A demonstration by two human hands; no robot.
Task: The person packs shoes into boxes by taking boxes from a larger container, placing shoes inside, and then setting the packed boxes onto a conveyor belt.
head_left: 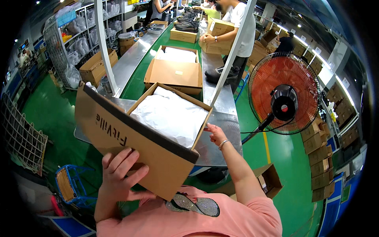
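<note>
In front of me an open brown shoebox (206, 106) rests tilted at the near end of the bench, filled with crumpled white wrapping paper (169, 114). Whatever lies under the paper is hidden. Its brown lid (158, 170), with a dark edge band, is swung up toward me. My left hand (120, 175) grips the lid's outer face, fingers across it and thumb near its lower edge. At the box's right side, my right hand (216, 134) pinches the wall near the corner. Just beyond stands another open shoebox (173, 73), paper showing inside.
A green conveyor (134, 89) runs away from me, carrying dark shoes (187, 25). At the far right a person handles a carton (219, 27). A black shoe (223, 74) sits on the metal ledge. A large fan (284, 94) stands right, a blue-framed stool (73, 185) left.
</note>
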